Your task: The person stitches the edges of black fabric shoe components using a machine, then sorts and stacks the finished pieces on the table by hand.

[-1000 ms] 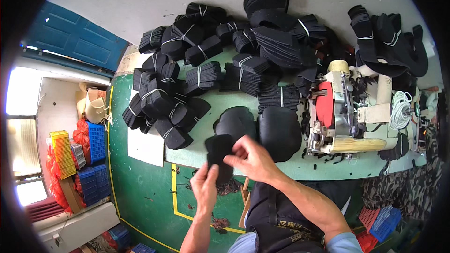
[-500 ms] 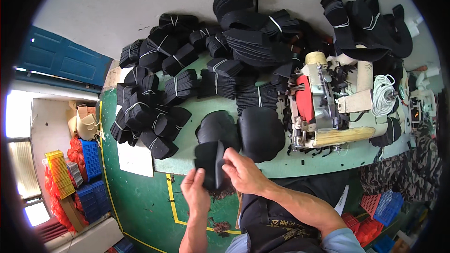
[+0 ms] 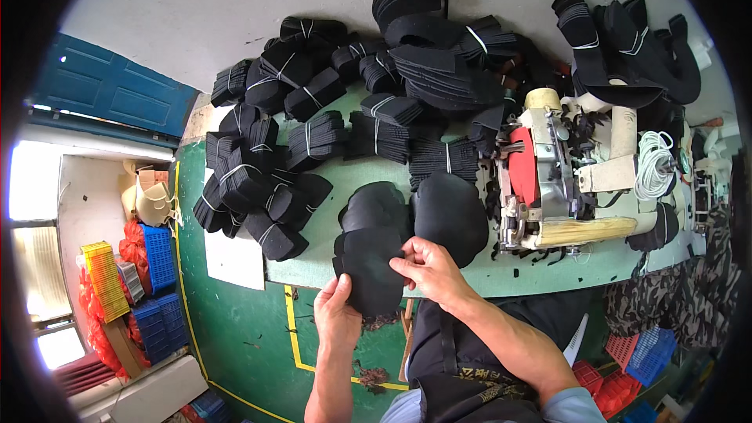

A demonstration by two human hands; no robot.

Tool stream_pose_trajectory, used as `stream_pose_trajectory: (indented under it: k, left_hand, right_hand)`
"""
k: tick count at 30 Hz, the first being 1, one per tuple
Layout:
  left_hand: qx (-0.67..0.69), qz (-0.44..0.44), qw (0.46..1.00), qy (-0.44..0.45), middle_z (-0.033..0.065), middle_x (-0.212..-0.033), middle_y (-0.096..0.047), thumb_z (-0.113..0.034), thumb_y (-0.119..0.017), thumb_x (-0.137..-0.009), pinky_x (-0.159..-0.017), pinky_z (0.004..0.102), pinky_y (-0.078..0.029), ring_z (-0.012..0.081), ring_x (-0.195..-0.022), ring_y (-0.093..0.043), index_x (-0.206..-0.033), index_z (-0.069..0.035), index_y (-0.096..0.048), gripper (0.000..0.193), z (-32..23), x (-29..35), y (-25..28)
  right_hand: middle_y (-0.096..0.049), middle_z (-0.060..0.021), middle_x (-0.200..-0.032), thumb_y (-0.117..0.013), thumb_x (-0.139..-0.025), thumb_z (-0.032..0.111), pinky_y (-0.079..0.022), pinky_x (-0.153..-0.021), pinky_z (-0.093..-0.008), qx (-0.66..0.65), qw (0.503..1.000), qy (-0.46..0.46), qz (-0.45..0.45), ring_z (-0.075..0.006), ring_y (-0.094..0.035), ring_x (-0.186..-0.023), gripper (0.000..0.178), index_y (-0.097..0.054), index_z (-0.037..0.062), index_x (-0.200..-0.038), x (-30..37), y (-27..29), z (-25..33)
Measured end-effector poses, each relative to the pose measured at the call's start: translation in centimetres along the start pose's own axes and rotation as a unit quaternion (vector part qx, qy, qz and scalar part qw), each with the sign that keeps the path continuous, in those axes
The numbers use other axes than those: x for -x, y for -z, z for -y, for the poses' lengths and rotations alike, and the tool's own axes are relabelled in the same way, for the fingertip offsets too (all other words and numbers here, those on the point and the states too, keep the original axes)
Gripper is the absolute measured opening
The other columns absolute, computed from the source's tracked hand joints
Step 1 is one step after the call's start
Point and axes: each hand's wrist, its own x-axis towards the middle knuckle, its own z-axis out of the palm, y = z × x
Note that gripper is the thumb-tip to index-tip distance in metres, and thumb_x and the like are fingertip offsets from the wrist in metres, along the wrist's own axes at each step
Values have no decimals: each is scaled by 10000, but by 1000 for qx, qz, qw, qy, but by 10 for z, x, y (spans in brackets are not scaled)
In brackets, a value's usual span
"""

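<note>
Both my hands hold a flat black piece with rounded corners (image 3: 374, 270) over the table's front edge. My left hand (image 3: 338, 312) pinches its left side, thumb on top. My right hand (image 3: 429, 270) has thumb and finger closed on its right side. Just beyond lies a pile of similar dark pieces (image 3: 374, 204), partly covered by the held one. A second smooth black pile (image 3: 450, 215) sits to its right. Whether the held piece is one layer or more cannot be told.
Many banded black bundles (image 3: 317, 139) crowd the back and left of the green table (image 3: 313, 278). On the right stands a machine (image 3: 540, 180) with a red guard and coiled white cord (image 3: 654, 164). Yellow (image 3: 104, 278) and blue crates (image 3: 159, 325) stand at the left.
The held black piece has turned from a tilted, partly folded pose to lie flat, its broad face up. My right hand has moved to its right edge. The view has shifted slightly.
</note>
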Motion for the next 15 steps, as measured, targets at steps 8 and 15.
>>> stream_pose_trajectory:
  k: [8, 15]
  left_hand:
    - [-132, -90, 966, -205, 102, -972, -702, 18, -657, -884, -793, 273, -552, 164, -837, -679, -983, 31, -694, 107, -33, -1, 33]
    - [-427, -80, 874, -218, 28, -782, -677, 27, -699, -832, -639, 212, -460, 58, -688, -570, -849, 42, -690, 24, 0, 14, -6]
  right_hand:
    - [-615, -113, -795, -773, -824, 201, -501, -569, -362, 384, 767, 417, -301, -245, -600, -594, 425, -512, 18, -1104, -25, -14, 16]
    - [-665, -187, -939, -702, -876, 368, -526, -704, -373, 192, 962, 193, -18, -284, -678, -841, 444, -543, -3, -1060, 10, -50, -1]
